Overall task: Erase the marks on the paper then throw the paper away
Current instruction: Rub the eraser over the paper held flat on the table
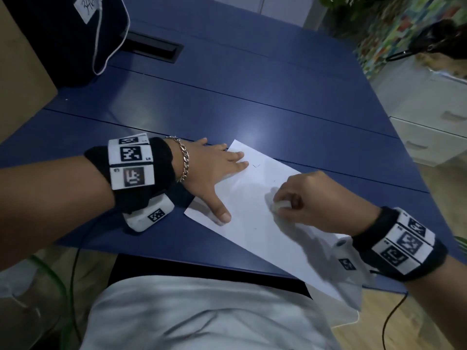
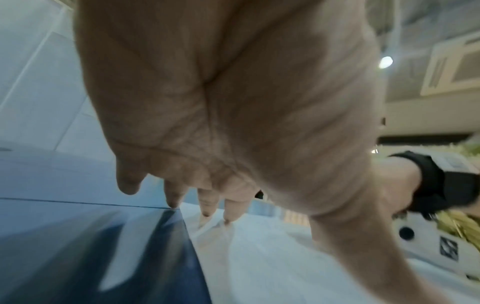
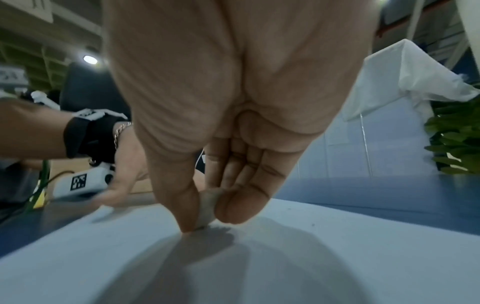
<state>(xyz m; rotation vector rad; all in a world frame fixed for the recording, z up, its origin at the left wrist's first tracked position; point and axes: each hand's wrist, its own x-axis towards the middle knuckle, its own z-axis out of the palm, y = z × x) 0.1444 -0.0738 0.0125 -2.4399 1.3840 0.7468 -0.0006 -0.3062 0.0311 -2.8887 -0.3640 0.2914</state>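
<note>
A white sheet of paper lies at an angle on the blue table, its near corner hanging over the front edge. A faint pencil mark shows near its far end. My left hand lies flat on the paper's far-left part, fingers spread and straight. Thumb and fingers of my right hand pinch a small white eraser and press it onto the middle of the sheet. The right wrist view shows the eraser between thumb and fingertips, touching the paper. The left wrist view shows straight fingers on the paper's edge.
A dark bag with a white cord stands at the table's far left, beside a black cable slot. White drawers stand to the right of the table. A person's head shows at the far right. Cables hang below the table's front edge.
</note>
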